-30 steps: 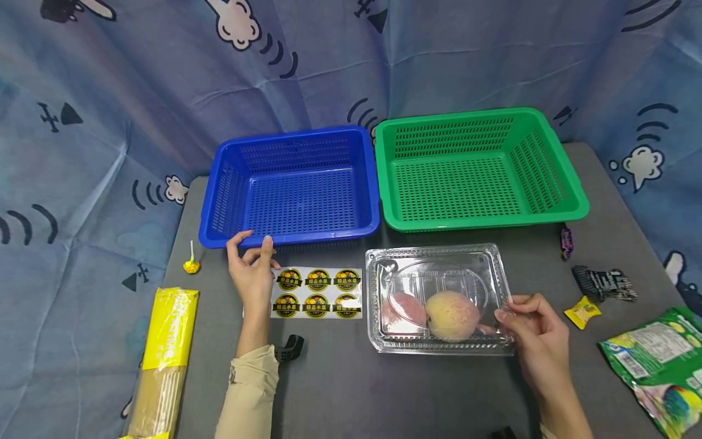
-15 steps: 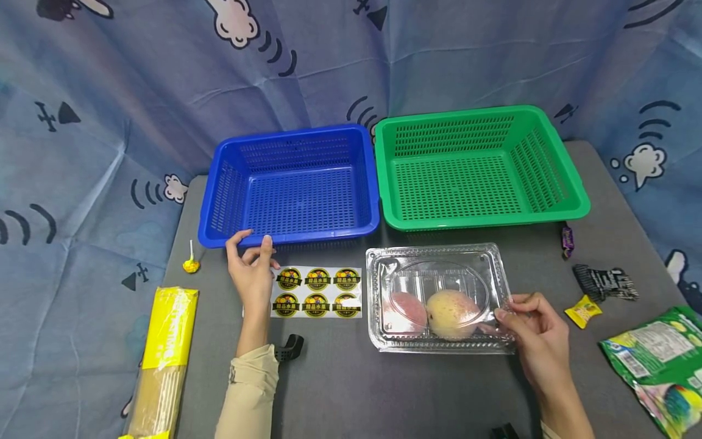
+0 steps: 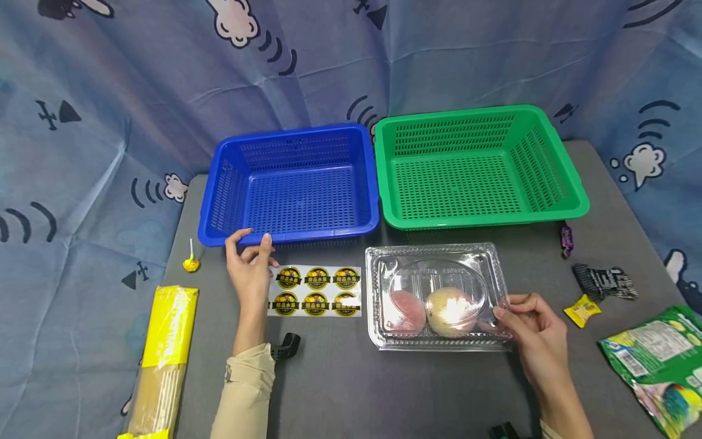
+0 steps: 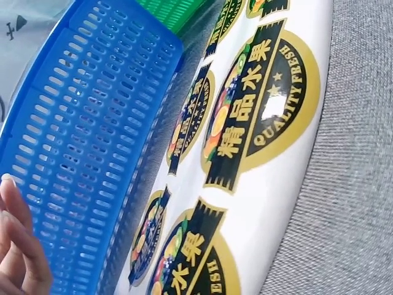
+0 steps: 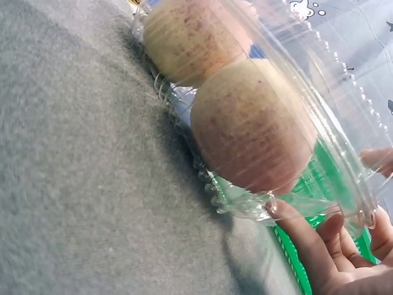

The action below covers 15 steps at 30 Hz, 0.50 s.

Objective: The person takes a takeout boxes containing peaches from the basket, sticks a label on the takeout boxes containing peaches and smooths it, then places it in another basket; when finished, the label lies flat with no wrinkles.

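A clear plastic clamshell box [image 3: 439, 262] holding two peaches [image 3: 451, 312] sits on the grey table in the head view. At its right edge, my right hand [image 3: 534, 332] pinches the plastic rim between thumb and fingers. The right wrist view shows both peaches through the box wall [image 5: 252, 126]. Over the left end of a sheet of round fruit stickers [image 3: 315, 291] lies my left hand [image 3: 251, 271], fingers loosely bent near the front rim of the blue basket [image 3: 301, 189]. That hand's fingers [image 4: 27, 246] show no grasp; its wrist hides part of the sheet.
A green basket [image 3: 455, 183] stands right of the blue one. Left lie a lollipop [image 3: 191, 264] and a yellow noodle packet [image 3: 164, 353]. Right are a purple candy [image 3: 567, 241], a black wrapper [image 3: 606, 283], a yellow candy [image 3: 582, 311] and a green bag [image 3: 660, 366].
My left hand has shifted very slightly left, baring a little more of the sticker sheet. My right hand still holds the box; the glare on its lid has moved over a peach.
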Available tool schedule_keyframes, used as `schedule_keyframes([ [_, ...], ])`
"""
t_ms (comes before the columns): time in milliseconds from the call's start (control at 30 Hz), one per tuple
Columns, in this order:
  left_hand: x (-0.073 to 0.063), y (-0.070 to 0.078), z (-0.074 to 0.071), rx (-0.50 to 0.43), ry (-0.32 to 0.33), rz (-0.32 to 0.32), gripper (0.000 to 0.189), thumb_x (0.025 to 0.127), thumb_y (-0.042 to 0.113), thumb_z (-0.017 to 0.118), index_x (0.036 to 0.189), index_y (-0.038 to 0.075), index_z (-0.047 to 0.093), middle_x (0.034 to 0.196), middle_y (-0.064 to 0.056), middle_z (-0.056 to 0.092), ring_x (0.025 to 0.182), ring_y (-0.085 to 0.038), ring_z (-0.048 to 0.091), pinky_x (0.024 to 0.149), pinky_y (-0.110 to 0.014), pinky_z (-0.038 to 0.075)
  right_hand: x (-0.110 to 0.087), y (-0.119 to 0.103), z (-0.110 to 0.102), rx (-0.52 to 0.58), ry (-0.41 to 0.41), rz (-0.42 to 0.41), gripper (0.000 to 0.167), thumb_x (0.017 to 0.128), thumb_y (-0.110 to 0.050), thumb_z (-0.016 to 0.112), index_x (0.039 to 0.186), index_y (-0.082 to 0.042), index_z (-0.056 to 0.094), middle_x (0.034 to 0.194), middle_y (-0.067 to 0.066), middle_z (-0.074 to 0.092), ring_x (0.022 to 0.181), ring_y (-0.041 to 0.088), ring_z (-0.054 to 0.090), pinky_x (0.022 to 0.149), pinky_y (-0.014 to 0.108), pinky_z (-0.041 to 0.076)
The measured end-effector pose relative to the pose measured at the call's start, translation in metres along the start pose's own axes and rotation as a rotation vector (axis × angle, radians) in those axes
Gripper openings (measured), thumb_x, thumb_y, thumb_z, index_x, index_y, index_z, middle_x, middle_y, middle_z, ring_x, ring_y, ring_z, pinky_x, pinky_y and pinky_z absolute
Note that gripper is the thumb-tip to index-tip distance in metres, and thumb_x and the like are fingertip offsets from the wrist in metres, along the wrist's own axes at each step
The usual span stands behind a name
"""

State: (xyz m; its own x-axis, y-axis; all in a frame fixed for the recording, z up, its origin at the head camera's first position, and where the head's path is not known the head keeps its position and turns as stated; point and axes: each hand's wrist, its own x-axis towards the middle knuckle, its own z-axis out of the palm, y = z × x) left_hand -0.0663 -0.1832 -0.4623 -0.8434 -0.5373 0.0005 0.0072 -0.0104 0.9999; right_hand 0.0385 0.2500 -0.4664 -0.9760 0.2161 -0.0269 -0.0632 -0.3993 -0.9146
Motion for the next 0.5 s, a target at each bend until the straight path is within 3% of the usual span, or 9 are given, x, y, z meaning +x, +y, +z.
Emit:
schedule_keyframes([
  [167, 0.0001, -0.0015, -0.0013, -0.003, -0.021, 0.002, 0.042, 0.101, 0.027, 0.074, 0.135, 0.012, 0.054, 0.08, -0.008, 0.072, 0.05, -0.016, 0.061, 0.043, -0.024, 0.044, -0.0007, -0.0015, 0.0002, -0.135, 0.071, 0.046, 0.026, 0.092, 0.027, 0.058, 0.09, 0.001, 0.062, 0.103, 0.004, 0.071, 0.085, 0.008, 0.073, 0.068, 0.027, 0.064],
  [333, -0.0007, -0.0026, -0.0039, -0.001, -0.011, 0.017, 0.039, 0.104, 0.031, 0.069, 0.136, 0.012, 0.057, 0.081, -0.006, 0.071, 0.052, -0.012, 0.06, 0.045, -0.023, 0.046, -0.0007, -0.0019, -0.0009, -0.161, 0.036, 0.052, 0.021, 0.095, 0.023, 0.058, 0.096, 0.002, 0.06, 0.105, 0.004, 0.068, 0.086, 0.01, 0.073, 0.068, 0.034, 0.065],
  [500, -0.0041, -0.0036, -0.0091, 0.028, 0.016, 0.066, 0.044, 0.108, 0.036, 0.061, 0.139, 0.004, 0.059, 0.081, -0.009, 0.068, 0.053, -0.01, 0.06, 0.046, -0.021, 0.047, -0.0014, -0.0018, -0.0009, -0.203, 0.053, 0.064, 0.02, 0.095, 0.021, 0.061, 0.099, 0.001, 0.061, 0.107, 0.003, 0.068, 0.085, 0.009, 0.073, 0.069, 0.031, 0.065],
])
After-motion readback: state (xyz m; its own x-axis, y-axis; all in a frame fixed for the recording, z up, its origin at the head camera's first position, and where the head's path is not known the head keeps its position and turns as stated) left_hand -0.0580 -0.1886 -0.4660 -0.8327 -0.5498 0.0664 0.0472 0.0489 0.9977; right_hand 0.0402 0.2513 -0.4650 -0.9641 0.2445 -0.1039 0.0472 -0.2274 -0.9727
